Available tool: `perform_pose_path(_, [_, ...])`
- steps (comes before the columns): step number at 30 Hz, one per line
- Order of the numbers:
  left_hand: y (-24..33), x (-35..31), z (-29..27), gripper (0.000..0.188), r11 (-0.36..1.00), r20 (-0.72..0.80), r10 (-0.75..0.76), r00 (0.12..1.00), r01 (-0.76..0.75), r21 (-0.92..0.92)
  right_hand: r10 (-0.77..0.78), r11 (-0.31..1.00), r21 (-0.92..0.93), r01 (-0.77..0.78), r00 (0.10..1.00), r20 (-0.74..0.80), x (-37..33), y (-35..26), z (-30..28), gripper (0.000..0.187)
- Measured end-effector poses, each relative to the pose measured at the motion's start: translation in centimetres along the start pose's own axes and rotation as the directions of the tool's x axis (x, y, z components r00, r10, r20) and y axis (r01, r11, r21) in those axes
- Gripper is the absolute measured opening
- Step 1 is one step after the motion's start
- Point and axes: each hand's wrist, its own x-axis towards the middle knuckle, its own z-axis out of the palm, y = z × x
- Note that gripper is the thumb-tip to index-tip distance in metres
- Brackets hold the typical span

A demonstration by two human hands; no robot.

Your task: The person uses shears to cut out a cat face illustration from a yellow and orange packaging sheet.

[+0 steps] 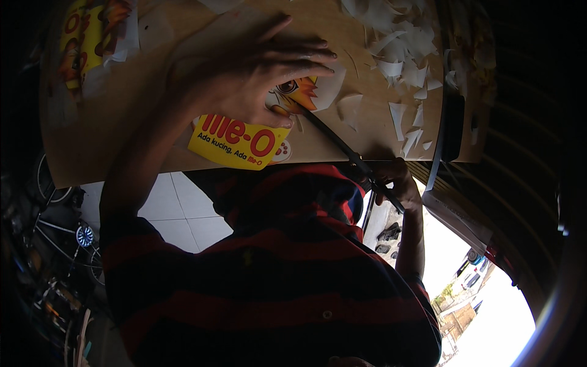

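Observation:
My left hand (244, 79) lies over a printed cut-out sticker, its fingers stretched out and spread, the thumb near the lower yellow part. The sticker's yellow panel (235, 144) with red lettering reaches the table's near edge and bends there. Beyond my thumb shows its cartoon cat face (293, 92), orange and white; the rest is under my hand. Low on the right, my right hand (394, 180) is closed round a long, thin black tool (333, 134). The tool slants up and left, its far end at the cat face. Its exact kind is hard to make out.
Pale paper scraps (403, 55) litter the brown tabletop (153, 128) at the far right. More yellow printed stickers (92, 40) lie at the far left. A dark bar (452, 116) runs along the table's right side. A bicycle (70, 229) stands at lower left beside the tiled floor (177, 208).

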Motion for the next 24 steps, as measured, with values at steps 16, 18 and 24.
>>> perform_pose_path(16, [1.4,0.3,0.0,0.078,0.969,-0.145,-0.210,0.967,0.226,0.099,-0.172,0.921,0.304,0.243,0.955,-0.243,0.5,2.0,8.5,0.062])
perform_pose_path(18, [2.3,0.4,-0.1,0.077,0.954,-0.161,-0.243,0.957,0.266,0.138,-0.182,0.881,0.383,0.279,0.945,-0.272,1.0,0.5,10.0,0.063])
perform_pose_path(24, [3.0,0.0,1.3,0.077,0.943,-0.224,-0.261,0.939,0.298,0.151,-0.136,0.948,0.224,0.227,0.923,-0.360,1.2,2.1,10.3,0.067])
